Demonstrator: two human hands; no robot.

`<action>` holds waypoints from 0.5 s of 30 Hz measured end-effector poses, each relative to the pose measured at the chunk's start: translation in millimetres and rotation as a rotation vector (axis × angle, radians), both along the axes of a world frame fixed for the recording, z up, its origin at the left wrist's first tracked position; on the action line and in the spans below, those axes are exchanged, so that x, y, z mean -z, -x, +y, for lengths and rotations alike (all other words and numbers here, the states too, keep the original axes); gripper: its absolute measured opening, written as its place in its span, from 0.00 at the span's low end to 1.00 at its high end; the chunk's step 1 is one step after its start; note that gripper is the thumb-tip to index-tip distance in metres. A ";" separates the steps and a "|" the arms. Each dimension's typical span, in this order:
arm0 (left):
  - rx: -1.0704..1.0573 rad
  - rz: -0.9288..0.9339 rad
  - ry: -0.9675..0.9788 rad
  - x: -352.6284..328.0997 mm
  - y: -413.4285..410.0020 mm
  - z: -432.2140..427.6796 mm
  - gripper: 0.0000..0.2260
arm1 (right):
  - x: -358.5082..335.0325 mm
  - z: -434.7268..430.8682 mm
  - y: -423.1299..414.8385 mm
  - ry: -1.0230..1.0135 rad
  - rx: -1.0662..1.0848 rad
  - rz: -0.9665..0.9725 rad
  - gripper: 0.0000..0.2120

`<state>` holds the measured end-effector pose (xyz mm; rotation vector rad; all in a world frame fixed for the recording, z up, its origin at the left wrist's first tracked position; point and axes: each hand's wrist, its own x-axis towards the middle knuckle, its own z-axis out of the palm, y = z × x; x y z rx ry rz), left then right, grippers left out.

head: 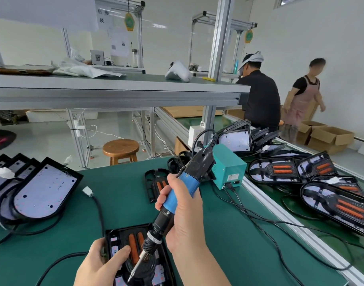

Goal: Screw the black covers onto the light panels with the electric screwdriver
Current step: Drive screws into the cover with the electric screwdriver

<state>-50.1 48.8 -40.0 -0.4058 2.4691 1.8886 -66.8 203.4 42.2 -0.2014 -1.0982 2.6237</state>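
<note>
Left hand (99,265) holds black cover (123,236) edge, thumb on top; right hand (185,221) grips electric screwdriver (183,190), bit angled down.

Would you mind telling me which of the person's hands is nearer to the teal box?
Right. The right hand, gripping the electric screwdriver, is just in front of the teal box; the left hand holds the light panel, farther toward the viewer.

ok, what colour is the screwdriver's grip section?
Blue on the screwdriver where the right hand grips it, black above and below; head view.
</note>
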 end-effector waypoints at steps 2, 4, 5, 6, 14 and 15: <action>0.001 0.010 -0.014 0.7 0.1 -1.0 0.11 | -1.4 -0.8 0.0 -0.022 -0.003 0.011 0.09; 0.010 0.017 -0.028 1.6 0.8 -1.5 0.11 | -3.5 -1.3 -0.5 -0.048 -0.003 0.020 0.11; 0.016 0.014 -0.034 2.5 1.3 -1.8 0.11 | -4.7 -1.6 -0.4 -0.060 -0.004 0.023 0.12; 0.022 0.009 -0.040 3.2 1.7 -2.1 0.11 | -5.4 -2.1 -0.2 -0.070 -0.004 0.026 0.12; 0.038 0.023 -0.105 11.6 -0.8 -6.3 0.10 | -13.4 -5.8 -1.5 -0.206 0.004 0.072 0.05; 0.039 0.024 -0.124 12.1 -1.6 -6.9 0.10 | -13.9 -7.1 -2.3 -0.229 0.009 0.087 0.05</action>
